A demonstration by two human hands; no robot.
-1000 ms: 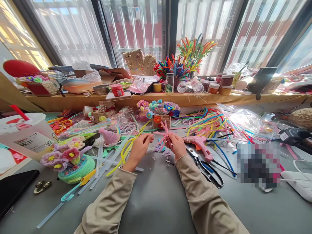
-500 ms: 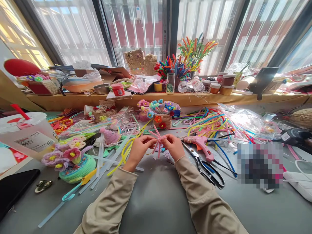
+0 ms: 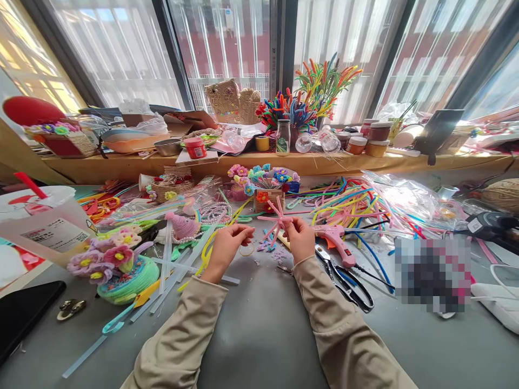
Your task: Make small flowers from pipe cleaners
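The right hand's (image 3: 300, 241) fingers clamp a pink, star-shaped bundle of fuzzy stems (image 3: 280, 220) above the grey counter (image 3: 259, 335), the left hand's (image 3: 227, 247) fingers pinch a thin, pale loop (image 3: 246, 255) nearby, and a pink plastic glue gun (image 3: 341, 247) and black-handled metal scissors (image 3: 327, 262) lie to the right.

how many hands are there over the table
2: the left hand, beside the yellow strips, and the right hand, holding a pink star-shaped piece, left of the pink glue gun. Neither is hidden, though some fingers are.
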